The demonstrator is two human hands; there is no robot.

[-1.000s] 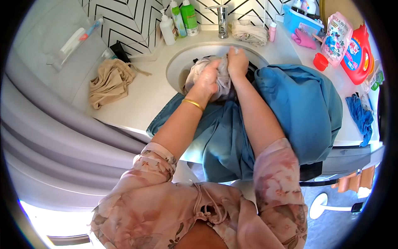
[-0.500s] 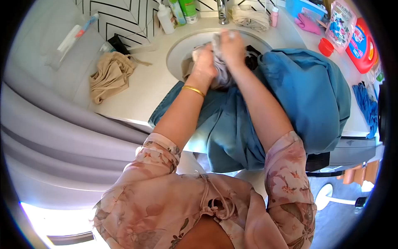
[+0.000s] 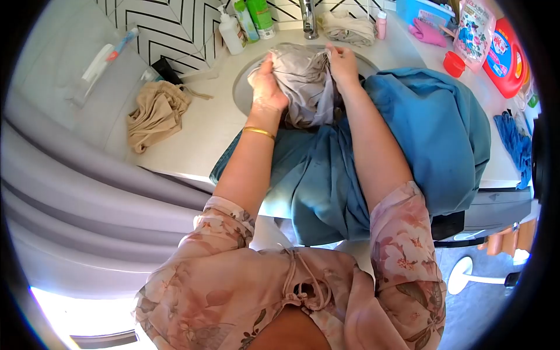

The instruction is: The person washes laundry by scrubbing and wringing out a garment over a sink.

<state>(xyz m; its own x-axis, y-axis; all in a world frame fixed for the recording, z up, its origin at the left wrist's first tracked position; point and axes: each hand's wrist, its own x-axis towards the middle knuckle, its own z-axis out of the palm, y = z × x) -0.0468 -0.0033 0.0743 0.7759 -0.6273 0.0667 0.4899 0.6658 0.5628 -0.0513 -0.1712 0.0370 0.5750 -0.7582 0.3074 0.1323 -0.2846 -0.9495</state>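
A bunched grey-beige cloth garment is spread between my two hands over the round sink. My left hand holds its left side, the fingers partly hidden in the folds. On the other side my right hand grips the garment's upper right edge between thumb and fingers. Below my forearms a large teal cloth drapes over the sink's front rim and the counter edge, bulging at the right. Most of the basin's inside is covered by the garment.
Behind the sink stand the faucet, a folded beige cloth and a white pump bottle. Tan cloth lies on the left counter. At the right are a red detergent bottle, a red cap and a blue cloth.
My hands have moved apart, the left one to the left and the right one slightly right. The garment, bunched between them before, is now opened wider and raised into view.
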